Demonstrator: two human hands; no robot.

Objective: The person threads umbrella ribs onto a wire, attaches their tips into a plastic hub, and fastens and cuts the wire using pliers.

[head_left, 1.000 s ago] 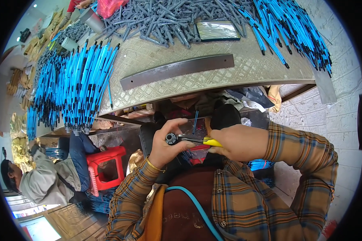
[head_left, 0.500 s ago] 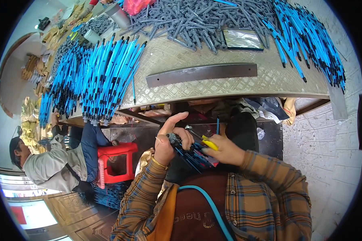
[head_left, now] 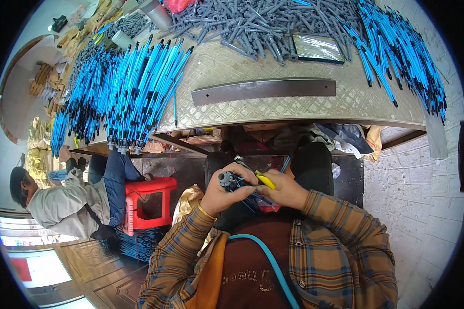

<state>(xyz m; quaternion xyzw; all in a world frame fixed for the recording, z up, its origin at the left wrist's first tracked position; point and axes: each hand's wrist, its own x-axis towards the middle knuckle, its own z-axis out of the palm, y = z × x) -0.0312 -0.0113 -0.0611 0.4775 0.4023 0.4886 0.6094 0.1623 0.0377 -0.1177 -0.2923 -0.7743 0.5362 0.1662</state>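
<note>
A grey notched fitting (head_left: pixel 225 179) is gripped in the left hand (head_left: pixel 220 198), its round end framed by bent fingers and thumb, over the lap and near the table's edge (head_left: pixel 294 114). A yellow-handled tool (head_left: pixel 266 180) is clasped in the right hand (head_left: pixel 287 192), just beside the left. Both plaid-sleeved forearms (head_left: pixel 340 213) are angled inward.

1. Across the far side, a wide table (head_left: pixel 273 109) with a pale, diamond-patterned top.
2. At right, a white brick-patterned surface (head_left: pixel 397 195), wall or floor unclear.
3. At left, a red plastic stool (head_left: pixel 152 186).
4. Near left, a brown panelled surface (head_left: pixel 108 268) beside a bright white rectangle (head_left: pixel 46 266).
</note>
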